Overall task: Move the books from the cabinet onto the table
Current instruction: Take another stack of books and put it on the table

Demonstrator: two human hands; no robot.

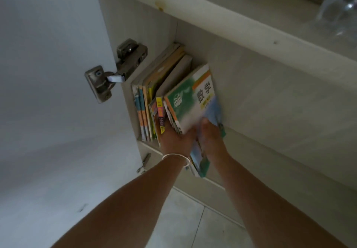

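Left hand (176, 141) and right hand (210, 137) grip a green-covered book (190, 100) at the cabinet shelf (146, 145) front edge, beside upright books (148, 100).

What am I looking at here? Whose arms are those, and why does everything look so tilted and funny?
Those arms belong to a person wearing a small camera on their head, so you see just what they see, looking down. The wide lens bends things, which is why it looks tilted. They are reaching into an open cabinet. Its door swings on a metal hinge. Inside stands a row of books. The left hand, with a bracelet on its wrist, and the right hand together grip a few books, the front one a green book. They want to carry the books to a table, which this picture does not show.
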